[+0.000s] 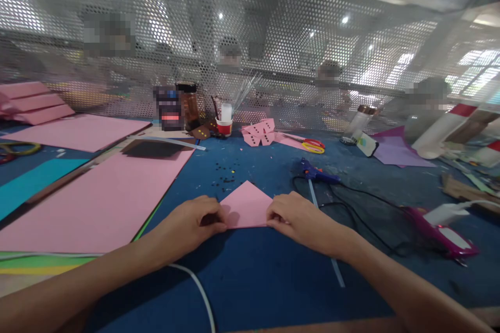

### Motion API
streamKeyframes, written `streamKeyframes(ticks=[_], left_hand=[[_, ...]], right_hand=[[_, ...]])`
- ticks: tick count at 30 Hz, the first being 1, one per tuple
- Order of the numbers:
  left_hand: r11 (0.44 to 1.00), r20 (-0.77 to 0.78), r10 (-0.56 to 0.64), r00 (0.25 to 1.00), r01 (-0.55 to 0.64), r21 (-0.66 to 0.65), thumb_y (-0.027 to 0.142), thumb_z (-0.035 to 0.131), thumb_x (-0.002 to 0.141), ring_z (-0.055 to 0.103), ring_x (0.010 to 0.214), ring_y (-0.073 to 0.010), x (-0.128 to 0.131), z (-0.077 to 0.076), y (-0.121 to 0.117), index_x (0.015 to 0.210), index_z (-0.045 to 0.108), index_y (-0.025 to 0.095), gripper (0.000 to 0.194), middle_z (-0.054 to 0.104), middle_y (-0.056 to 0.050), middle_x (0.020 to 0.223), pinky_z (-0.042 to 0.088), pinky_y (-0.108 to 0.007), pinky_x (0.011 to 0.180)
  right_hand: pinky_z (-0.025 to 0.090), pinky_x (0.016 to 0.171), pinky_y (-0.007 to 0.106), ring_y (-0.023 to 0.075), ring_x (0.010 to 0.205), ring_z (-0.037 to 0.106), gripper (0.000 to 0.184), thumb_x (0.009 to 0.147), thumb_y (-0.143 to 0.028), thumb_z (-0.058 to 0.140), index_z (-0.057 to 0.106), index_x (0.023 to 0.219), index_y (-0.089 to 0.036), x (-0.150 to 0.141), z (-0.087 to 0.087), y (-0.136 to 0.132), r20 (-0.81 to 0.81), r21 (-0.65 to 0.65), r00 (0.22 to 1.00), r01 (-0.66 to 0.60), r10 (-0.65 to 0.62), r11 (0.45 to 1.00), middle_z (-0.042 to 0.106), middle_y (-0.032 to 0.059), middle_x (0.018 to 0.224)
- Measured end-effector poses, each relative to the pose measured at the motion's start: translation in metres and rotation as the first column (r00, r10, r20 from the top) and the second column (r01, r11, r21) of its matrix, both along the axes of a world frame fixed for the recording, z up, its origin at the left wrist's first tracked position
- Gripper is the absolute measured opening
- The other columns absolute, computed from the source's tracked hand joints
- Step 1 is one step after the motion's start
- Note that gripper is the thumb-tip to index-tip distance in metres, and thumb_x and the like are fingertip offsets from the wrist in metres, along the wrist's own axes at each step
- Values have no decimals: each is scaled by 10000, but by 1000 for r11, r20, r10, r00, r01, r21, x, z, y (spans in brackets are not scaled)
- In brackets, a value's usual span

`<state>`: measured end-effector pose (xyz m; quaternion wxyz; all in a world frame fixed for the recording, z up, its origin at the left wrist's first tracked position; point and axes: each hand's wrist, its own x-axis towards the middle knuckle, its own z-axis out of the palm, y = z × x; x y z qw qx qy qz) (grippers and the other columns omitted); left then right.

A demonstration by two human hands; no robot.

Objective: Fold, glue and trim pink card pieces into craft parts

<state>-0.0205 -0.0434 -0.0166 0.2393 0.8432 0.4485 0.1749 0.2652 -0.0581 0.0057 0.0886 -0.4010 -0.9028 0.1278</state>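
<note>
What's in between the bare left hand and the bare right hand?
A pointed piece of pink paper lies between the left hand and right hand, touching both, in the head view.

The dark-blue tabletop bears a folded pink paper triangle between left hand and right hand, tiny black dots beyond it. Past the right lies a blue plastic glue gun — left of the left, a pink-topped paper stack.

Perforated screen along the far edge of the bench, brown jar, paper cup, purple sheet and red-and-yellow scissors near that edge, magenta power strip at right between far and near edges
</note>
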Motion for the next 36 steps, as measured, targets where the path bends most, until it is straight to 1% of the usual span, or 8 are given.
streamKeyframes(ticks=[10, 14, 19, 23, 26, 30, 33, 36], left_hand=[[997, 26, -8, 1000, 10, -73, 333, 629, 901, 644, 792, -172, -9, 0, 2, 837, 697, 235, 135, 689, 15, 841, 451, -252, 708], [994, 16, -1, 1000, 3, -111, 349, 635, 896, 645, 791, -176, -12, 2, 3, 850, 701, 236, 139, 695, 17, 843, 451, -258, 711], [989, 11, 15, 1000, -13, -147, 377, 661, 872, 630, 728, -171, -14, 0, 6, 830, 709, 233, 158, 698, 19, 798, 438, -255, 663], [984, 26, 11, 1000, -6, -176, 400, 666, 868, 627, 716, -178, -16, -2, 9, 825, 709, 227, 184, 699, 12, 773, 437, -267, 658], [979, 37, 12, 999, -4, -202, 401, 670, 864, 637, 737, -188, -18, -4, 10, 829, 712, 226, 184, 707, 7, 785, 444, -273, 671], [972, 39, 6, 999, 3, -234, 406, 681, 856, 643, 754, -190, -21, -4, 12, 823, 715, 228, 185, 718, 10, 799, 449, -271, 682], [973, 30, 15, 999, -7, -233, 390, 680, 855, 633, 742, -183, -21, -3, 12, 810, 717, 224, 176, 715, 11, 794, 444, -268, 676], [975, 23, 9, 1000, -4, -224, 383, 675, 860, 628, 749, -180, -21, -3, 14, 814, 720, 224, 172, 710, 11, 799, 442, -267, 683]], right_hand=[[376, 830, 319, 162, 877, 611, 96, 996, -225, 604, 654, 921, -189, 14, 4, 2, 0, -28, 1000, -16, 16, 999, 699, 2, 943], [374, 833, 318, 165, 895, 621, 106, 994, -253, 608, 665, 928, -193, 19, 6, 4, 5, -70, 1000, -15, 15, 997, 701, 2, 955], [372, 836, 309, 165, 879, 633, 105, 974, -253, 619, 682, 917, -193, 23, 11, 7, 3, -131, 1000, -14, 14, 991, 711, 3, 947], [383, 753, 276, 159, 827, 636, 79, 932, -208, 636, 713, 916, -197, 29, 14, 9, 13, -174, 1000, 13, -11, 985, 718, -1, 897], [386, 720, 266, 161, 818, 640, 87, 917, -223, 645, 727, 932, -202, 34, 13, 11, -3, -206, 1000, 24, -25, 978, 726, 1, 898], [389, 767, 278, 167, 833, 648, 86, 913, -236, 652, 729, 927, -201, 37, 11, 12, -16, -204, 1000, 15, -19, 979, 737, 5, 913], [377, 822, 300, 164, 833, 650, 79, 914, -240, 659, 728, 905, -202, 38, 11, 13, 0, -190, 1000, 0, 0, 982, 740, 1, 926], [368, 831, 311, 166, 845, 644, 79, 916, -244, 660, 724, 897, -202, 38, 12, 13, 20, -187, 1000, 4, 0, 982, 738, 1, 939]])
